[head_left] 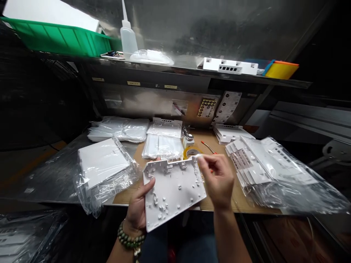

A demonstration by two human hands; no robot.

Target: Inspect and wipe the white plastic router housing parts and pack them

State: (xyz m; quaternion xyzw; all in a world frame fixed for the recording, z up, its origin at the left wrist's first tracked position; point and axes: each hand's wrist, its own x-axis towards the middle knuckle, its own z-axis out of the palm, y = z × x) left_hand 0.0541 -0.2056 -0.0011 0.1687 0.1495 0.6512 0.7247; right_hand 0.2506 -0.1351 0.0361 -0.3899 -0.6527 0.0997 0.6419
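My left hand [138,206], with a beaded bracelet at the wrist, grips a white plastic housing panel [175,191] by its left edge, thumb on top. The panel is tilted, its inner face with small posts and clips turned up towards me. At its upper right corner my right hand [218,179] is closed in a pinch on a small white piece [197,156], soft-looking, its kind unclear. Just behind the panel lie a roll of yellow tape [192,150] and a small bottle with a metal top [188,139]. A red-tipped tool [208,147] lies near my right hand.
Bagged white panels lie left [102,164] and right [270,164] on the bench. Behind are a stack of clear bags [117,129] and more white panels [166,128]. The shelf above holds a green bin [60,38], a squeeze bottle [128,40] and a yellow container [282,70].
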